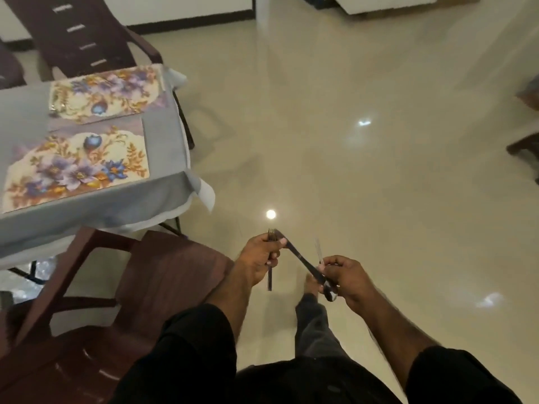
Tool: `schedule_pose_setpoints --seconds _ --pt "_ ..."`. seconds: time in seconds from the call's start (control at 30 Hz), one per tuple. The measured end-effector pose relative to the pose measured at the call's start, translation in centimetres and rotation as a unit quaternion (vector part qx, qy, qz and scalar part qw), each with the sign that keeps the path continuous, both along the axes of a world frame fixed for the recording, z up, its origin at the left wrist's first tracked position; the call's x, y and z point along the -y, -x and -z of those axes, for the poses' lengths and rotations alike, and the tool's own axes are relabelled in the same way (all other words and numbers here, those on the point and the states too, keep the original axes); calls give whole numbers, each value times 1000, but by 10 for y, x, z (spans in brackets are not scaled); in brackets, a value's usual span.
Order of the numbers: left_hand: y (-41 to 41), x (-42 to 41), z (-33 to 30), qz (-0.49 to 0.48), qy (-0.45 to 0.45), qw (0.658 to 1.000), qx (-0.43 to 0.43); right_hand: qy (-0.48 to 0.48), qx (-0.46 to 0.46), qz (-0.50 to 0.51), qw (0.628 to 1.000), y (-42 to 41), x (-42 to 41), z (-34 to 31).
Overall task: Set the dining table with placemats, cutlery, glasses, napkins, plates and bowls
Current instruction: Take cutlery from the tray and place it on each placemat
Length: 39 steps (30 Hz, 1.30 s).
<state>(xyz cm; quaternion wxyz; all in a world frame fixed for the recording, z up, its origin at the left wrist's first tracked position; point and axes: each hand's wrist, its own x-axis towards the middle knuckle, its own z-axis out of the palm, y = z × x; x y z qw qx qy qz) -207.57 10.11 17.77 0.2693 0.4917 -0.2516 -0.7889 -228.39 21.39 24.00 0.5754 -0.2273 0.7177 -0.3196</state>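
My left hand (259, 262) grips a fork (270, 275), tines up, and its thumb pinches the tip of a long dark piece of cutlery (300, 258). That piece slants down to my right hand (345, 277), which holds its lower end with a spoon bowl (330, 293) showing below the fingers. A thin shiny utensil (318, 250) sticks up from my right hand. Both hands are over the floor, right of the table. Two floral placemats (78, 167) (108, 93) lie on the grey tablecloth (163, 132).
A dark wooden chair (163, 275) stands below the table's near corner, another chair (75, 33) at its far side. Shiny beige floor (350, 156) spreads to the right. Dark furniture legs (525, 147) show at the right edge. My foot (310, 285) is under my hands.
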Motion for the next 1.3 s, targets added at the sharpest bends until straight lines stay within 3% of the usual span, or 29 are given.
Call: schedule_pose_setpoints --seconds 0.27,0.5,0.77,0.97,1.13,1.3 --pt "19 198 -11 -225 11 974 -11 -10 26 -106 994 92 277 -2" --pt "-9 323 -26 -340 16 939 51 44 9 -261 964 35 495 -24" --pt "-76 459 -21 -344 0 935 83 58 -3 -377 924 -91 682 -18" --pt "-116 538 -44 -313 22 934 169 52 24 -487 872 -158 784 -20" --pt "-143 575 -53 -348 11 910 224 48 38 -585 808 -215 847 -15" --pt "-173 566 -66 -359 -3 902 241 58 65 -620 780 -265 903 -9"
